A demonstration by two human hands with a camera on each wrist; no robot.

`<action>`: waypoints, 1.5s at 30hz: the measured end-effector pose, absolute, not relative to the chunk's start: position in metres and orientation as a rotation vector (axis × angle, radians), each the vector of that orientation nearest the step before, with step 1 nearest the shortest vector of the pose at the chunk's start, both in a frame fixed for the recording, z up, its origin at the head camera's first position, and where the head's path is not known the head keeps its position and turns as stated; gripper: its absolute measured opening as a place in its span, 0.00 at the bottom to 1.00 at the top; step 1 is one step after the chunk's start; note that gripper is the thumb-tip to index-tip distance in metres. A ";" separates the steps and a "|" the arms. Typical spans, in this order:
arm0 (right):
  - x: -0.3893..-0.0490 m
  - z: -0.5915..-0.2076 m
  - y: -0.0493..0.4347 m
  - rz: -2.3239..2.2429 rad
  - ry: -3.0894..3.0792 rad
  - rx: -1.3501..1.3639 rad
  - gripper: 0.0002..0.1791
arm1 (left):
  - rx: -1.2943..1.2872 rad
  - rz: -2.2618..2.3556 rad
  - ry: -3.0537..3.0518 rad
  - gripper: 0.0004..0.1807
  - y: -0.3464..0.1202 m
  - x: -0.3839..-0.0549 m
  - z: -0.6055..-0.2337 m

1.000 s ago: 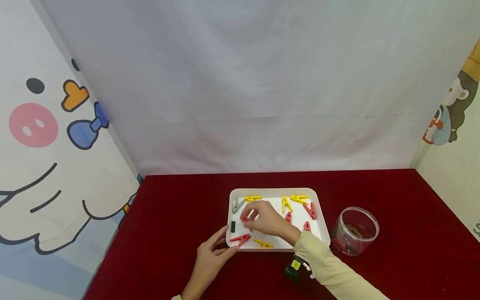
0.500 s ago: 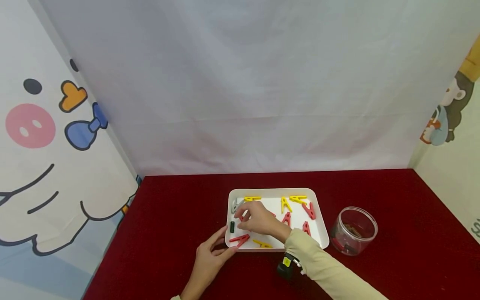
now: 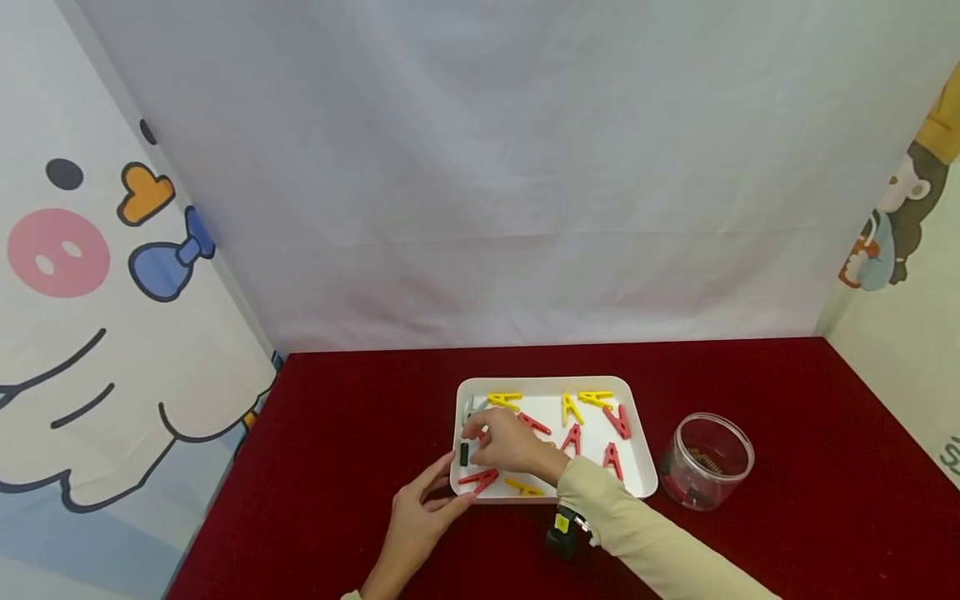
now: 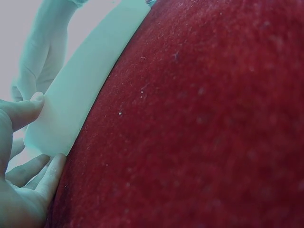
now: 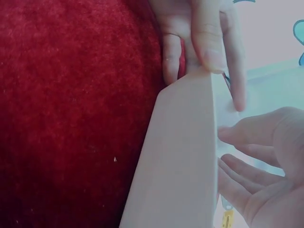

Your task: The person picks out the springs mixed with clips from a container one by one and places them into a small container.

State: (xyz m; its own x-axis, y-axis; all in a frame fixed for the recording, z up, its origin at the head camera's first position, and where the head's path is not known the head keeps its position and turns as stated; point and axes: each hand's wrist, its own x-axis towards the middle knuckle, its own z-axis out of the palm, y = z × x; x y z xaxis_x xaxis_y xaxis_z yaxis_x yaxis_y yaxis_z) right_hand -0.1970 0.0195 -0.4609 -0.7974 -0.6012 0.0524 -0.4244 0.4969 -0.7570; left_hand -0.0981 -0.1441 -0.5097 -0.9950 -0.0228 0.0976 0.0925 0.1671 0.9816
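My left hand [image 3: 420, 512] holds the front left corner of the white tray [image 3: 643, 462], thumb against its near wall [image 4: 80, 90]. Over the left part of the tray is my right hand [image 3: 510, 442], thumb and index finger bent and apart. A red plastic clip [image 3: 482, 435] shows in part through the gap between them. Beside those fingertips lies a small black cylinder [image 3: 464, 455], with a grey clip [image 3: 469, 410] behind. Another red clip [image 3: 482, 479] lies near my left thumb. In the right wrist view, the tray wall partly hides the right fingertips [image 5: 227, 135].
More red and yellow clips, such as a yellow clip [image 3: 570, 409] and a red clip [image 3: 612, 458], lie spread in the tray. Right of it stands a clear round jar [image 3: 708, 492] with small coiled, red and dark things inside. Dark red cloth [image 3: 360, 417] covers the table.
My right hand has moved a little left over the tray, uncovering a red clip behind it. My left hand keeps its place at the corner.
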 end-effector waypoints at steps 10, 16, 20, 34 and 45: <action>-0.199 -0.466 0.009 -1.126 2.530 -0.871 0.10 | -0.093 -1.974 -2.352 0.33 -0.145 -0.101 -0.509; -0.199 -0.467 0.002 -1.082 2.564 -0.867 0.11 | -0.069 -1.997 -2.316 0.34 -0.146 -0.098 -0.511; -0.200 -0.468 -0.002 -1.032 2.613 -0.891 0.11 | -0.076 -1.993 -2.304 0.34 -0.146 -0.098 -0.511; -0.198 -0.467 0.003 -1.000 2.657 -0.911 0.11 | -0.078 -1.991 -2.314 0.34 -0.144 -0.098 -0.514; -0.198 -0.462 0.018 -1.117 2.623 -0.885 0.10 | -0.062 -1.958 -2.337 0.34 -0.144 -0.099 -0.515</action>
State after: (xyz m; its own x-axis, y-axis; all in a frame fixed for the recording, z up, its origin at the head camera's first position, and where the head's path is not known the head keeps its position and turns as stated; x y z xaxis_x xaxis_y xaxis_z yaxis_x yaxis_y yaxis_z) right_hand -0.1979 0.0179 -0.4621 -0.8132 -0.5760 0.0834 -0.4594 0.5473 -0.6996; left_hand -0.0989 -0.1444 -0.5147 -0.9949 -0.0278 0.0966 0.0902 0.1765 0.9801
